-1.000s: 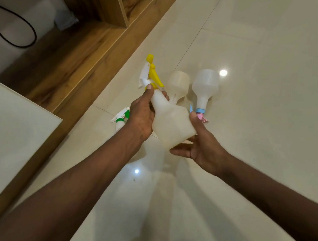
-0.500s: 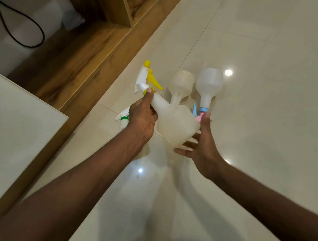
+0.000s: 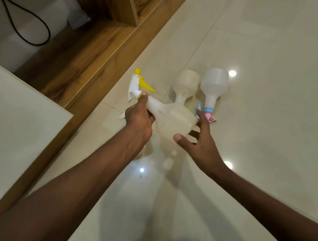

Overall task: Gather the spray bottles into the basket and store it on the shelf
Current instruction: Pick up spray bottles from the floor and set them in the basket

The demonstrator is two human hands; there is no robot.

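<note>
My left hand (image 3: 139, 121) grips the neck of a translucent white spray bottle with a yellow trigger (image 3: 170, 120), held tilted above the floor. My right hand (image 3: 199, 145) cups the bottle's base, thumb and fingers spread against it. On the floor behind lie two more translucent bottles: one (image 3: 186, 82) whose head is hidden behind the held bottle, and one with a blue collar and pink trigger (image 3: 214, 87). A white and green spray head (image 3: 122, 117) peeks out from behind my left hand. No basket is in view.
A low wooden shelf unit (image 3: 97, 54) with open compartments runs along the upper left. A white tabletop (image 3: 9, 123) fills the left edge. Black cables (image 3: 29, 30) hang against the wall. The floor (image 3: 271, 129) is glossy pale tile.
The held bottle has tilted further sideways, its base swinging right. My right hand shifted from under the base to its side, with the thumb now on the bottle.
</note>
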